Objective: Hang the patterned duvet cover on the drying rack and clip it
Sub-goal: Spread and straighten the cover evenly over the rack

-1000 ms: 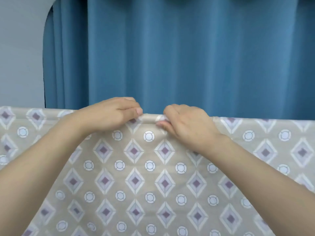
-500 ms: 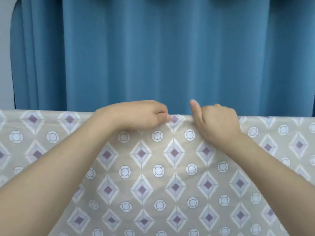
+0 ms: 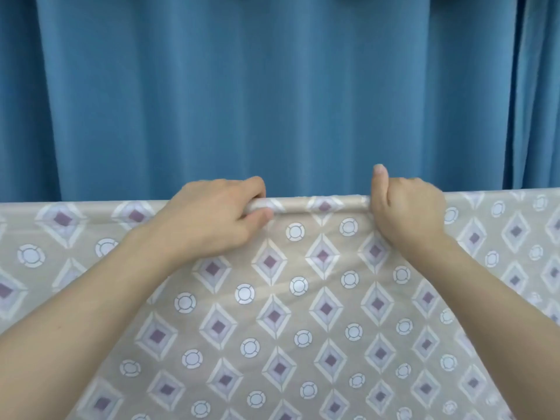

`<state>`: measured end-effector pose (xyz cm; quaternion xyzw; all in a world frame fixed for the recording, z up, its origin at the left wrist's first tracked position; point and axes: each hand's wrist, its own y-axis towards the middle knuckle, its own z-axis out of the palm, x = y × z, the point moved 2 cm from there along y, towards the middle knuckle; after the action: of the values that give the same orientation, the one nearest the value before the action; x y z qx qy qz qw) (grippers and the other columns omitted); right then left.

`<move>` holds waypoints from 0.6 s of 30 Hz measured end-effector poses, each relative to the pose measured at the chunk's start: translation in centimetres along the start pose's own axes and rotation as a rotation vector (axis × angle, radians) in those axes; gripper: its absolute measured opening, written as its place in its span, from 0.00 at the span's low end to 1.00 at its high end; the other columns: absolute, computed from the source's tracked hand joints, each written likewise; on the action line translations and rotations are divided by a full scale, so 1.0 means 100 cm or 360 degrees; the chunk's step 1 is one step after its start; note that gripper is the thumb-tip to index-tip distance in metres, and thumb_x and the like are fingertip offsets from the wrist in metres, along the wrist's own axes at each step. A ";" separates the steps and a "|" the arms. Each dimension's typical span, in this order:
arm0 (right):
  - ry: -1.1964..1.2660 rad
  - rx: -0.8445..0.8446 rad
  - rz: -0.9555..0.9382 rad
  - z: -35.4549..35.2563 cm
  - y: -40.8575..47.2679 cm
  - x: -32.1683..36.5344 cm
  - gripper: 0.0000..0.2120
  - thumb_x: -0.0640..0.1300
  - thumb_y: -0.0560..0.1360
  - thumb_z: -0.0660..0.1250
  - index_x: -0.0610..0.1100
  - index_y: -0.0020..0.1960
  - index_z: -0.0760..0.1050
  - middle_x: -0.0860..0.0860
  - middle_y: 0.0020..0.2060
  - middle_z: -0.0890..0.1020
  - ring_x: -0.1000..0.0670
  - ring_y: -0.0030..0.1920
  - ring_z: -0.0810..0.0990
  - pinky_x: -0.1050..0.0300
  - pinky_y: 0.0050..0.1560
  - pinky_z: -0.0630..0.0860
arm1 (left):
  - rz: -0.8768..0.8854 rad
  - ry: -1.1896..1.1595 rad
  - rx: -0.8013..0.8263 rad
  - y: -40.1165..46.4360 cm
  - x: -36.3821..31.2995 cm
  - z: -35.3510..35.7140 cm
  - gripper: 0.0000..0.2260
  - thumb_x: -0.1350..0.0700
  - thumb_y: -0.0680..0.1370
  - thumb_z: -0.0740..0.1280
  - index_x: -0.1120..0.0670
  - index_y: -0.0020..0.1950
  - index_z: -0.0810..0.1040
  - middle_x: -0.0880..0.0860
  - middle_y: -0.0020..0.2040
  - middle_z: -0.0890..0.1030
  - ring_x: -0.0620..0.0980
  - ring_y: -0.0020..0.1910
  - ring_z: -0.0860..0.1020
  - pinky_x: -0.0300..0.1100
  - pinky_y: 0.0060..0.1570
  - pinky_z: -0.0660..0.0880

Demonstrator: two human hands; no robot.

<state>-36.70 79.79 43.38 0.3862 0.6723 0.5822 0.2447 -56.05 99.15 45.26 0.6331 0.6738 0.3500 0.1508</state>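
We grip the duvet cover [image 3: 303, 298] top fold w/ both fists: left hand [image 3: 212, 219], right hand [image 3: 406, 213], thumb up, before the curtain [image 3: 272, 86].

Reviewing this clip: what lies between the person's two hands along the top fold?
Head view: between the left hand and right hand runs only a bare stretch of the beige diamond-patterned duvet cover, wrapped over a rod-like top edge; no clip shows.

Top fold of duvet cover [image 3: 321, 204]: open stretch between left hand [image 3: 209, 219] and right hand [image 3: 406, 213], both curled over that edge. Behind: blue curtain [image 3: 272, 95], closing the whole far side. Front face: crossed by both forearms.
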 end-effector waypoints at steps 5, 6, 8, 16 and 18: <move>0.0133 -0.0305 -0.0246 0.011 -0.019 -0.001 0.23 0.49 0.83 0.43 0.44 0.33 0.65 0.48 0.29 0.67 0.44 0.30 0.65 0.50 0.36 0.62 | -0.0008 -0.0187 0.0344 0.048 -0.047 0.013 0.17 0.42 0.83 0.49 0.49 0.51 0.73 0.46 0.44 0.76 0.50 0.48 0.74 0.47 0.44 0.70; 0.0195 -0.0330 -0.0201 0.013 -0.023 -0.004 0.24 0.50 0.83 0.43 0.43 0.36 0.68 0.47 0.32 0.70 0.45 0.33 0.66 0.50 0.40 0.62 | 0.0067 -0.0118 0.0292 0.051 -0.055 0.017 0.16 0.43 0.83 0.50 0.50 0.51 0.72 0.46 0.42 0.76 0.51 0.46 0.75 0.47 0.42 0.70; 0.0300 -0.0367 -0.0199 0.016 -0.030 -0.010 0.24 0.53 0.82 0.44 0.40 0.42 0.71 0.45 0.39 0.73 0.44 0.39 0.67 0.50 0.46 0.62 | 0.0199 0.0108 0.0030 0.048 -0.063 0.025 0.13 0.45 0.83 0.50 0.50 0.52 0.69 0.46 0.41 0.76 0.53 0.42 0.76 0.46 0.36 0.67; -0.0001 0.0165 -0.0015 -0.005 0.015 -0.087 0.39 0.61 0.79 0.33 0.39 0.31 0.72 0.44 0.30 0.76 0.39 0.34 0.73 0.47 0.40 0.70 | 0.0371 0.0207 -0.0591 0.029 -0.056 0.038 0.06 0.52 0.78 0.59 0.52 0.46 0.73 0.47 0.36 0.75 0.53 0.32 0.73 0.43 0.31 0.64; -0.0141 0.0352 0.0114 0.000 0.017 -0.106 0.34 0.59 0.79 0.37 0.41 0.26 0.65 0.43 0.27 0.75 0.39 0.34 0.73 0.49 0.38 0.69 | 0.0310 0.0121 -0.0494 0.030 -0.063 0.034 0.03 0.53 0.78 0.62 0.52 0.47 0.71 0.48 0.37 0.76 0.54 0.35 0.72 0.45 0.35 0.66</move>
<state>-30.15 71.34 43.80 0.4600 0.7068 0.4952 0.2090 -50.64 93.90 43.36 0.6507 0.5525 0.4864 0.1864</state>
